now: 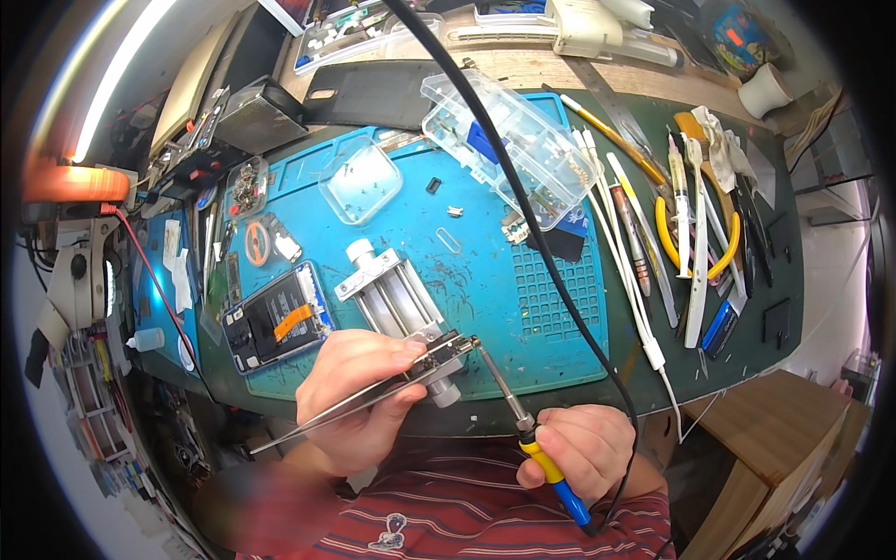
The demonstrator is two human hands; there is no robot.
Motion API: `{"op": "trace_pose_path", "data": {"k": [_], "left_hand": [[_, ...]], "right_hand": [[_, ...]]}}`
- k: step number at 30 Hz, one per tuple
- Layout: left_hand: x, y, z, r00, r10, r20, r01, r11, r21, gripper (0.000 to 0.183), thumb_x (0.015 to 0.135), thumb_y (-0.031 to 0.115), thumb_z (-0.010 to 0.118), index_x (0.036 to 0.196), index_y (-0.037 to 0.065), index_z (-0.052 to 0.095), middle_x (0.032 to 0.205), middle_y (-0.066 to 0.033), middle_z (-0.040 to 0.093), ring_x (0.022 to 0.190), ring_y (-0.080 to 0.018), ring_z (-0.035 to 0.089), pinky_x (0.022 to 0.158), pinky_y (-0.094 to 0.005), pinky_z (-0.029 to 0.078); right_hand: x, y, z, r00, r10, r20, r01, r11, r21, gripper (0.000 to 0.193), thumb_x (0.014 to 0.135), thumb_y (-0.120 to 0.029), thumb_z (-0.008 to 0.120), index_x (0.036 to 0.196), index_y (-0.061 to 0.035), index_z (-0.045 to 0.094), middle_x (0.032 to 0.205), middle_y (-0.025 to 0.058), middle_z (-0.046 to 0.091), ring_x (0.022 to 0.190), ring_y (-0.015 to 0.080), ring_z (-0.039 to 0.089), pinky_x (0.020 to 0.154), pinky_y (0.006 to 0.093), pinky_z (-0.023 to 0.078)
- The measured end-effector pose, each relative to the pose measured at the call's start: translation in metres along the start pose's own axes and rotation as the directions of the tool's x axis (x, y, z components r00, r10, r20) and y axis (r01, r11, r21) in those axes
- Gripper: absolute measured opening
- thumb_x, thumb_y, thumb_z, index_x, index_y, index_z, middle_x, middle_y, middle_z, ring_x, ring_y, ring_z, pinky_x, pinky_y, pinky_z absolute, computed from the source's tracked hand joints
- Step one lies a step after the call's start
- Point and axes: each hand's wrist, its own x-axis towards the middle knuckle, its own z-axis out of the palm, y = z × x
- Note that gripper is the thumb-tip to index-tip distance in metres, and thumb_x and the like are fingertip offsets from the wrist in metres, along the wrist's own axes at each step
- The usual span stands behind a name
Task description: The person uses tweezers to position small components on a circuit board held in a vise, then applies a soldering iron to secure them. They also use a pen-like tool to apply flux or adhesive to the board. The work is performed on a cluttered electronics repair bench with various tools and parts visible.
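My left hand (347,378) is closed around a pair of metal tweezers (313,427), whose joined end points to the lower left. Beyond my thumb, at the tweezers' front, is a small dark circuit board (445,357); fingers partly hide how it is held. My right hand (588,448) grips a soldering iron (553,469) by its yellow and blue handle. The iron's tip touches or nearly touches the board's right end. Under and behind the board stands a metal clamp holder (397,297) on the blue work mat (485,280).
An opened phone (278,317) lies left of the clamp. Farther back are a clear lidded box (509,140) and a small clear tray (361,180). White cables (621,252), yellow-handled pliers (667,238) and several tools lie right. A black cable (511,177) crosses the view.
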Motion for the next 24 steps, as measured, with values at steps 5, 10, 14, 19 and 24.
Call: {"op": "trace_pose_path", "data": {"k": [5,10,14,19,24], "left_hand": [[-0.0002,0.0004,-0.0002,1.000,-0.015,0.002,0.015,1.000,-0.005,0.023,0.086,0.009,0.081,0.103,-0.001,0.071,0.099,-0.0131,0.075,0.090,-0.0264,0.071,0.080,-0.0344,0.052],[-0.0006,0.0006,-0.0003,1.000,-0.016,-0.003,0.016,1.000,0.001,0.022,0.085,0.010,0.081,0.102,0.000,0.071,0.098,-0.0126,0.075,0.089,-0.0266,0.071,0.080,-0.0344,0.052],[-0.0001,0.0007,-0.0007,1.000,-0.013,0.002,0.013,1.000,0.002,0.023,0.085,0.010,0.081,0.102,0.000,0.070,0.097,-0.0126,0.075,0.088,-0.0266,0.071,0.079,-0.0344,0.052],[-0.0015,-0.0006,-0.0007,1.000,0.001,-0.008,-0.001,1.000,0.006,0.025,0.084,0.012,0.083,0.103,0.000,0.070,0.097,-0.0121,0.075,0.086,-0.0261,0.071,0.079,-0.0345,0.052],[-0.0014,-0.0005,-0.0013,1.000,-0.006,0.001,0.006,1.000,0.020,0.025,0.084,0.012,0.083,0.102,0.000,0.071,0.096,-0.0115,0.075,0.085,-0.0259,0.070,0.078,-0.0344,0.052]], "right_hand": [[0.0007,0.0005,-0.0010,1.000,-0.007,0.004,0.007,1.000,0.001,0.033,0.091,-0.028,0.074,0.107,0.0004,0.070,0.087,0.0051,0.070,0.074,0.0163,0.070,0.064,0.0259,0.058],[0.0004,-0.0004,-0.0007,1.000,0.000,0.000,0.000,1.000,0.005,0.031,0.091,-0.026,0.074,0.107,0.0004,0.070,0.088,0.0053,0.070,0.075,0.0166,0.070,0.064,0.0263,0.058],[0.0012,-0.0002,-0.0017,1.000,-0.003,0.013,0.002,1.000,0.011,0.030,0.091,-0.025,0.073,0.107,-0.0001,0.070,0.089,0.0053,0.070,0.075,0.0171,0.070,0.065,0.0265,0.058],[-0.0003,-0.0002,-0.0011,1.000,-0.012,0.020,0.011,1.000,0.010,0.029,0.091,-0.025,0.073,0.106,-0.0004,0.070,0.088,0.0051,0.070,0.076,0.0169,0.070,0.065,0.0264,0.057],[-0.0002,-0.0002,0.0004,1.000,-0.021,0.013,0.021,1.000,-0.015,0.028,0.092,-0.024,0.072,0.106,-0.0006,0.070,0.088,0.0051,0.070,0.075,0.0162,0.070,0.065,0.0257,0.056]]}}
